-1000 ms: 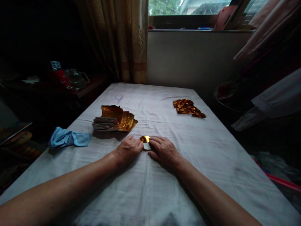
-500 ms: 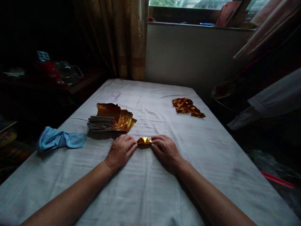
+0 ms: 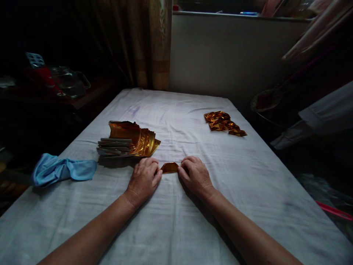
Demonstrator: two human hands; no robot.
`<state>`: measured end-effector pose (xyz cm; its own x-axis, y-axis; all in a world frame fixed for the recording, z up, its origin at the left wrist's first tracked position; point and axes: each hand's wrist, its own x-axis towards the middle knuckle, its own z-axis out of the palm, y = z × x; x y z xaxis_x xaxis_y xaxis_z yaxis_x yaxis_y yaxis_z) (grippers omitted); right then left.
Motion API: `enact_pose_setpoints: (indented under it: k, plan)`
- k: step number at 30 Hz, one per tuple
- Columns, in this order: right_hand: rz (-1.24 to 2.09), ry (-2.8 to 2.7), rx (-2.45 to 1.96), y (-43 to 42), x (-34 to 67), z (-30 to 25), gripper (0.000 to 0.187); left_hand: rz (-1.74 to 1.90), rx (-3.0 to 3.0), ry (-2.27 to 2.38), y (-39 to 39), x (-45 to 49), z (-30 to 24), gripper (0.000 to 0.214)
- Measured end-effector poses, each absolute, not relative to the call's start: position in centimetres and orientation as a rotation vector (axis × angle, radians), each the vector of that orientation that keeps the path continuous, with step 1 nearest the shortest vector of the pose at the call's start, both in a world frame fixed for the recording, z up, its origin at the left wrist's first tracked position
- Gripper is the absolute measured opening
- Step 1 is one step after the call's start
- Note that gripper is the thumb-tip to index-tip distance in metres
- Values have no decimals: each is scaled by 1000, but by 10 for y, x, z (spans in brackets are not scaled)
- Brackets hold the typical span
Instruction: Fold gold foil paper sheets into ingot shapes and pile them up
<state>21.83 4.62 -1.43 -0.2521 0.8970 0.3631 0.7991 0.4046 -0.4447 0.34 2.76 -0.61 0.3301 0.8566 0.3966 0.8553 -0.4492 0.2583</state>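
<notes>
A small folded piece of gold foil paper (image 3: 169, 168) lies on the white cloth between my two hands. My left hand (image 3: 145, 179) rests palm down with its fingers curled, fingertips pinching the paper's left end. My right hand (image 3: 195, 176) mirrors it, fingers bent and pressed on the paper's right end. Just beyond my left hand sits a fanned stack of gold foil sheets (image 3: 128, 140). A small heap of folded gold pieces (image 3: 224, 123) lies at the far right of the cloth.
A white cloth covers the table (image 3: 176, 213). A crumpled blue cloth (image 3: 62, 170) lies at its left edge. A glass jug (image 3: 68, 81) stands on a dark side table at the far left. A curtain (image 3: 143, 40) hangs behind; dark clutter is at the right.
The gold paper has gone from a partly open shape showing a white side to a flat folded strip. Both hands stayed on its ends. The camera has tilted downward.
</notes>
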Motion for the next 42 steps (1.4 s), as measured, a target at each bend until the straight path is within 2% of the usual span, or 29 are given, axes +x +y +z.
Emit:
enact_pose_setpoints:
  k: [6, 10, 14, 18, 23, 36, 42]
  plan:
    - [169, -2098, -1554, 47, 213, -12, 17, 764, 2569, 1691, 26, 6, -8, 12]
    - [159, -2104, -1607, 48, 212, -11, 10, 767, 2574, 1723, 25, 4, -11, 6]
    - [155, -2100, -1624, 48, 212, -12, 5, 758, 2801, 1472, 27, 4, -12, 39]
    - [164, -2090, -1626, 47, 211, -12, 11, 554, 2907, 1208, 28, 6, -10, 42]
    - [174, -2072, -1625, 47, 211, -12, 12, 390, 2841, 1224, 23, 9, -9, 62]
    - [138, -2109, -1564, 46, 215, -16, 12, 434, 2835, 1390, 13, 9, -6, 58]
    - [52, -2194, -1418, 44, 218, -20, 31, 410, 2866, 1441, 10, -3, -17, 57]
